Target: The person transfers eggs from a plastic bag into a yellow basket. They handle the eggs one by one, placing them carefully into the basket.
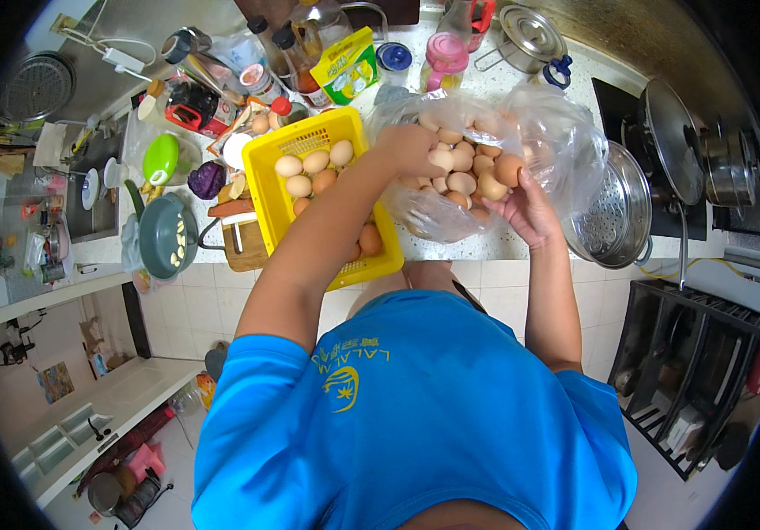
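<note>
A clear plastic bag (429, 225) lies opened on the counter, heaped with brown and pale eggs (462, 182). My left hand (409, 151) reaches across to the bag's left side, its fingers and thumb around a pale egg (442, 159). At the right side of the heap, my right hand (531, 209) holds a brown egg (509, 170) by its fingertips. A lighter egg (491, 185) touches those fingers; whether it is held too is unclear. Under my left forearm stands a yellow plastic basket (266, 192) with several eggs (315, 161) in it, partly hidden by the arm.
Right of the bag sit a steel steamer pot (608, 205) and a lidded pan (671, 142) on the stove. Bottles (300, 66) and a yellow seasoning pouch (346, 69) line the back. Leftward are a cutting board (244, 248), a red cabbage (207, 179) and a grey-green bowl (154, 232) holding garlic cloves.
</note>
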Action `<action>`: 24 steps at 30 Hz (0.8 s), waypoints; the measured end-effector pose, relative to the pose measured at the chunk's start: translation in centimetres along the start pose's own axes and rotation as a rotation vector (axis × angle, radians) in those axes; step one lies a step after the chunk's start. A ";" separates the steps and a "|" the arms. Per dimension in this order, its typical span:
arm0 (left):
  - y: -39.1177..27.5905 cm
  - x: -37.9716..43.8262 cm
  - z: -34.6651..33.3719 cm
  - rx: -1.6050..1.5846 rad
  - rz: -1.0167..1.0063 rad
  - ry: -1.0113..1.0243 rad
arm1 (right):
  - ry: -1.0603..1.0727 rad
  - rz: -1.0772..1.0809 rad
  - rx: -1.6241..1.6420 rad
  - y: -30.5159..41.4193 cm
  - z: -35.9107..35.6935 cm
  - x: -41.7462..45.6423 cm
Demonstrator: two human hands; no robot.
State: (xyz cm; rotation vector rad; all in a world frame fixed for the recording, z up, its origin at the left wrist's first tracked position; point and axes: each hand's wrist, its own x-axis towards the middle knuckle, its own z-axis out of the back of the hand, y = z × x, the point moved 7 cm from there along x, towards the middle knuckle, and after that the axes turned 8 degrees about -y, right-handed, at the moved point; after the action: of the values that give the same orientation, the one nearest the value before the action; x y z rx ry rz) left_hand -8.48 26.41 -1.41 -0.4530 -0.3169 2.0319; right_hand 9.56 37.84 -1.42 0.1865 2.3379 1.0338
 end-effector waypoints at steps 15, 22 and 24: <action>9.6 -18.4 6.8 -0.081 0.561 -0.244 | 0.240 -0.076 -0.294 -0.8 -8.0 -2.9; 10.9 -19.0 2.2 0.084 0.622 -0.151 | 0.525 0.089 -0.911 -8.4 -18.7 -4.1; 11.0 -18.7 1.7 0.113 0.622 -0.155 | 0.558 0.167 -1.124 -10.7 -19.9 -2.8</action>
State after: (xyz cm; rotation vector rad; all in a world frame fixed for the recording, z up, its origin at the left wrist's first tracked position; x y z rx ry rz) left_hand -9.60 4.67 -0.87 -0.3489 -0.1605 2.6847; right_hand 1.99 16.81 2.85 -0.3940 1.7836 2.5351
